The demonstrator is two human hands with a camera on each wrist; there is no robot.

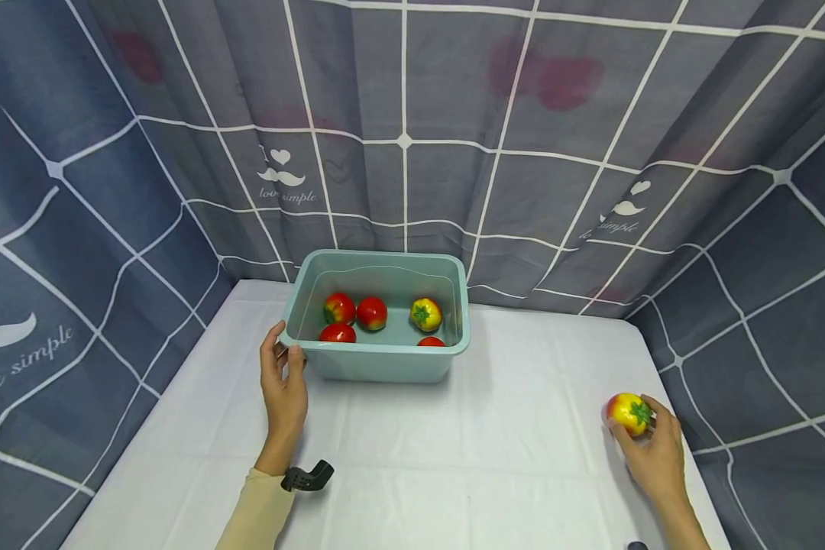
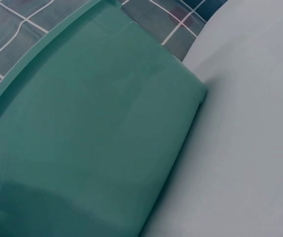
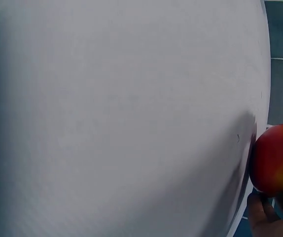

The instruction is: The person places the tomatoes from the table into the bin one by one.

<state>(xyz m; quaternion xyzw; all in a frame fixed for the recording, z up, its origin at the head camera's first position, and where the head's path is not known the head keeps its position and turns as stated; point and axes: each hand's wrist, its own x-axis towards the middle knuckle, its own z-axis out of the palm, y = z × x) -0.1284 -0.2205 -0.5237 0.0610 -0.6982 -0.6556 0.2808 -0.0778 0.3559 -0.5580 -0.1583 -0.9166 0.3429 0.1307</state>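
My right hand (image 1: 660,462) pinches a red-and-yellow fruit with a green leafy top (image 1: 622,411) between thumb and fingers, over the right side of the table. The right wrist view catches that fruit (image 3: 274,160) at its right edge, with fingertips around it. My left hand (image 1: 286,401) grips the front left corner of a pale green plastic bin (image 1: 385,365), thumb at the front and fingers at the left rim. Inside the bin lie several red fruits (image 1: 372,314) and a yellow one with a green top (image 1: 426,314). The bin's wall (image 2: 92,128) fills much of the left wrist view.
A white cloth (image 1: 509,458) covers the table. Grey checked curtains (image 1: 447,183) hang behind it and at both sides, and the bin stands close to the back one. A black band (image 1: 308,477) is on my left wrist.
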